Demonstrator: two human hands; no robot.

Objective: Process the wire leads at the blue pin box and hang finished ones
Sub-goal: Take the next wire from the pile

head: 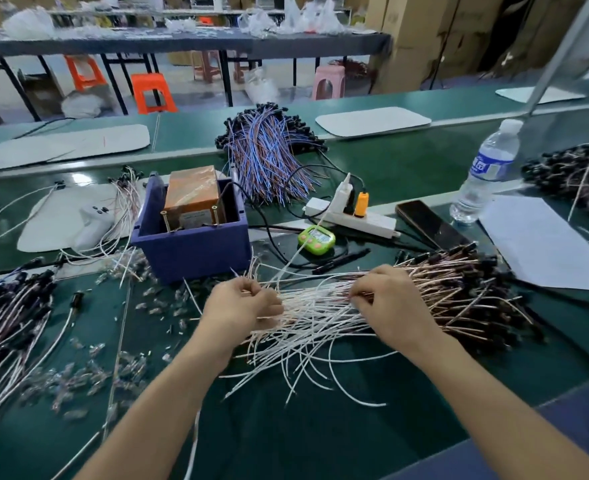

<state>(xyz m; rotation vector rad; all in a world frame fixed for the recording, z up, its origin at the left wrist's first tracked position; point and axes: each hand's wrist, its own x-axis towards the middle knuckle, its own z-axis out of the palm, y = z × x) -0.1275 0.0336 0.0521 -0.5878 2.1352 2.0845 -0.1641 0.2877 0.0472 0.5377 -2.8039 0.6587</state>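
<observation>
A big bundle of white and copper wire leads (324, 327) with black connector ends (487, 292) lies across the green bench in front of me. My left hand (243, 306) pinches the white free ends of a few leads near the bundle's left side. My right hand (386, 299) pinches leads in the bundle's middle. The blue pin box (191, 242) stands just behind my left hand, with an orange transformer block (191, 197) and two upright pins inside it.
Blue-and-brown wires (269, 157) are heaped behind the box. A power strip (352, 216), green timer (316, 240), phone (428, 223), water bottle (487, 174) and paper sheet (542, 240) sit right. More leads (5, 313) and clear scraps (88, 368) lie left.
</observation>
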